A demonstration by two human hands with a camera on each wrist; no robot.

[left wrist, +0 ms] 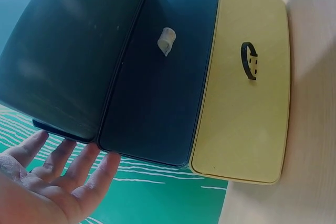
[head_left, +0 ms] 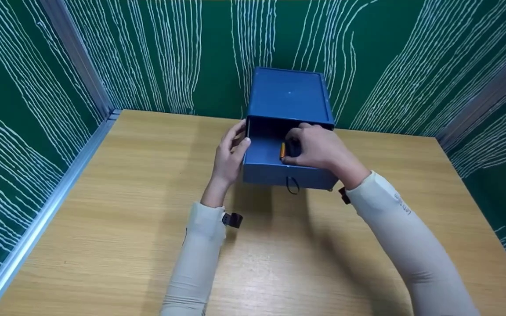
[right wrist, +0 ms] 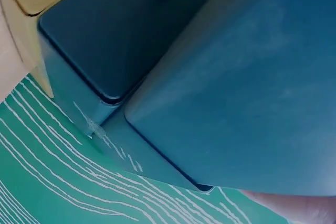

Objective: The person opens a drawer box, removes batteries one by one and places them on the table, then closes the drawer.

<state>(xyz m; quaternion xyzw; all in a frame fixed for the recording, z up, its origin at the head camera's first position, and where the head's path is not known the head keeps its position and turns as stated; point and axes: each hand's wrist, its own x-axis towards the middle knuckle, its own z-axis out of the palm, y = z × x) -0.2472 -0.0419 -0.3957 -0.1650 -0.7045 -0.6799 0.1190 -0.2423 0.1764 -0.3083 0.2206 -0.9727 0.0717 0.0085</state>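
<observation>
A blue drawer unit [head_left: 289, 94] stands against the back wall, its top drawer [head_left: 264, 173] pulled out. My left hand [head_left: 229, 158] is at the drawer's left side, thumb near the rim. In the left wrist view, the fingers [left wrist: 86, 174] of that hand are fairly straight, with their tips at the edge of the unit. My right hand [head_left: 321, 145] reaches into the open drawer and grips a dark object [head_left: 294, 148] with an orange part [head_left: 283, 150] between thumb and fingers. Its kind is mostly hidden by the hand. Only skin of the right hand [right wrist: 296, 204] shows below the drawer in the right wrist view.
Below the open drawer are a closed dark blue drawer [left wrist: 157, 93] with a whitish tab [left wrist: 167, 40] and a closed yellow drawer [left wrist: 244, 124] with a black handle [left wrist: 248, 61]. A wooden table [head_left: 147, 219] supports the unit. Green walls [head_left: 218, 52] with white lines enclose it.
</observation>
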